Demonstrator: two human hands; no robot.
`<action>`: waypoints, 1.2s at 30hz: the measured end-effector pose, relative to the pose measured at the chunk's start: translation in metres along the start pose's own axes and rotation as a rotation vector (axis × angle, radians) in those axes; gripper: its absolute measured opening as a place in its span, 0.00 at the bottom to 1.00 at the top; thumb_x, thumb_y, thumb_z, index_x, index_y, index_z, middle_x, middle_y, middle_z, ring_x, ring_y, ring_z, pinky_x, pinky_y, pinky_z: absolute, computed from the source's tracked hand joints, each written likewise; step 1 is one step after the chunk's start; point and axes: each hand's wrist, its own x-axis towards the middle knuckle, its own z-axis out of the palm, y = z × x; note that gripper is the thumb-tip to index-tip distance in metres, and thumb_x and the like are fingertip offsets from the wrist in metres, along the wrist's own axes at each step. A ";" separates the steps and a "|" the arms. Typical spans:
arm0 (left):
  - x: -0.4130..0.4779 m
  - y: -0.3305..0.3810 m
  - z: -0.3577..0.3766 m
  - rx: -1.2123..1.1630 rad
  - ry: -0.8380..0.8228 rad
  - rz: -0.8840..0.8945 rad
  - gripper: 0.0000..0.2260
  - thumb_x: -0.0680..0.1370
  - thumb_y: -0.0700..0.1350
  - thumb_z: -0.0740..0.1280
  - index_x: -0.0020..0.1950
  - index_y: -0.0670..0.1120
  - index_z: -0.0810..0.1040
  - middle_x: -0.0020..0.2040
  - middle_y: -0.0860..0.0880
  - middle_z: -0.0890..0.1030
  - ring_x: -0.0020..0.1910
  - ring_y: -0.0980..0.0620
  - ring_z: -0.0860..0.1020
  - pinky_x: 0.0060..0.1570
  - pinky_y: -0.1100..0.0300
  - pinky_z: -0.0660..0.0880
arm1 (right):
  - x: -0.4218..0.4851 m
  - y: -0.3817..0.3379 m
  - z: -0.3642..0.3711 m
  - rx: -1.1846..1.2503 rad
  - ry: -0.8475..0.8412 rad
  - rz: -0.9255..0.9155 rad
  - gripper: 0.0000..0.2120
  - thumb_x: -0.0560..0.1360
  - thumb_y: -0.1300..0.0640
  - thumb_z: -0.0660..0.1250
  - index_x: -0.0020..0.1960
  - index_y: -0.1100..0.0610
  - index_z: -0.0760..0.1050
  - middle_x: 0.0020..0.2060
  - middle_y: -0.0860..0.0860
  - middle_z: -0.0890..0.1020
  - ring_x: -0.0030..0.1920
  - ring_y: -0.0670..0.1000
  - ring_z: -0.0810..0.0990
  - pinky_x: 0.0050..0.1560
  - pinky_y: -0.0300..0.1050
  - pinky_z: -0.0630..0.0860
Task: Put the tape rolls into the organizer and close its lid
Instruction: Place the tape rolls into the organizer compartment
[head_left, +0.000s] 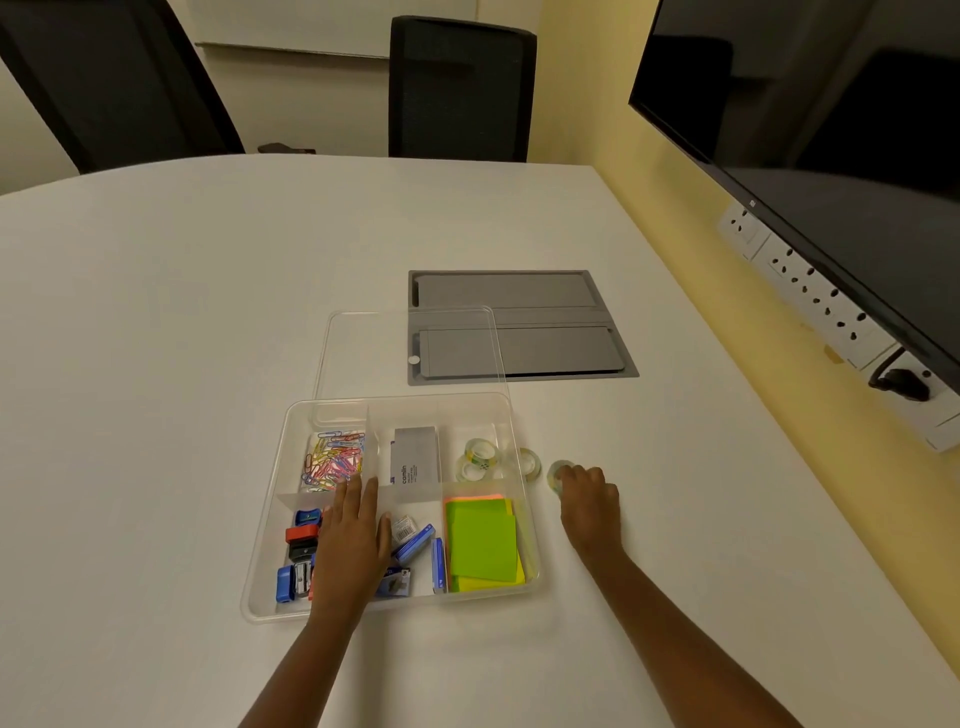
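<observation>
- clear plastic organizer sits on the white surface, its clear lid lying flat just behind it, partly over a grey panel set into the surface.
- far right compartment: two tape rolls lie inside, one against the other.
- a third tape roll stands on the surface just outside the organizer's right wall.
- a fourth tape roll lies a little further right, under the fingertips of the right hand.
- right hand: palm down on the surface, fingers curled over that roll and touching it; cannot tell whether it is gripped or only touched.
- left hand: open, fingers straight and together, palm down over the middle of the organizer, holding nothing; fingertips reach the divider near the paper clips.
- far left compartment: coloured paper clips. far middle compartment: a grey box.
- near left compartment: pencil sharpeners in blue, red and black, partly covered by the left hand; small blue packets beside it.
- near right compartment: green sticky notes stacked on yellow and orange ones.
- beyond the surface: two dark chairs; at right, a dark screen above a row of wall sockets.
</observation>
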 end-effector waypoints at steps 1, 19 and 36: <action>0.000 0.000 0.000 0.002 -0.001 0.002 0.24 0.80 0.48 0.54 0.74 0.44 0.53 0.76 0.43 0.56 0.76 0.43 0.51 0.74 0.50 0.52 | -0.002 0.000 0.001 -0.015 0.013 -0.012 0.21 0.43 0.67 0.82 0.33 0.58 0.80 0.25 0.51 0.81 0.25 0.52 0.79 0.21 0.43 0.74; -0.002 0.000 -0.002 -0.028 -0.001 0.007 0.24 0.80 0.47 0.55 0.74 0.44 0.54 0.76 0.43 0.56 0.76 0.43 0.52 0.74 0.48 0.54 | 0.040 -0.077 -0.031 0.499 -0.127 -0.291 0.15 0.78 0.65 0.59 0.63 0.60 0.71 0.61 0.57 0.77 0.59 0.56 0.77 0.56 0.47 0.74; 0.000 0.001 -0.002 -0.021 -0.003 0.007 0.24 0.80 0.48 0.54 0.74 0.44 0.53 0.76 0.43 0.55 0.76 0.44 0.51 0.75 0.50 0.53 | 0.029 -0.016 0.005 0.508 -0.347 -0.081 0.16 0.77 0.65 0.60 0.64 0.62 0.72 0.70 0.59 0.67 0.67 0.58 0.70 0.67 0.50 0.69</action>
